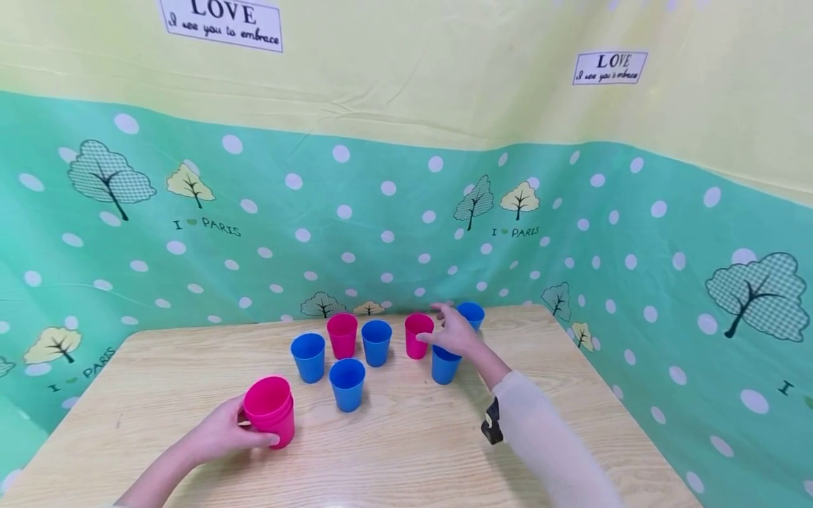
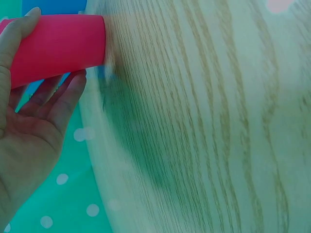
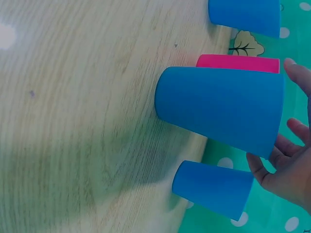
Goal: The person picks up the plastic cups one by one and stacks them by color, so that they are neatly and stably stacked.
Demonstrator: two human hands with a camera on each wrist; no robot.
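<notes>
Stacked pink cups sit in the left grip, between thumb and fingers.

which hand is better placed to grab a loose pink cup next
Probably the right hand: it is spread beside the right pink cup, while the left hand grips the pink stack.

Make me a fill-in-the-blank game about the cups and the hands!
1. The left hand holds nested cups coloured ____.
2. The head view shows ____ blue cups in all.
3. The hand nearer the wall cloth is the ____ one.
4. The biggest word on both printed signs is ____.

Missing words: pink; five; right; LOVE.
</notes>
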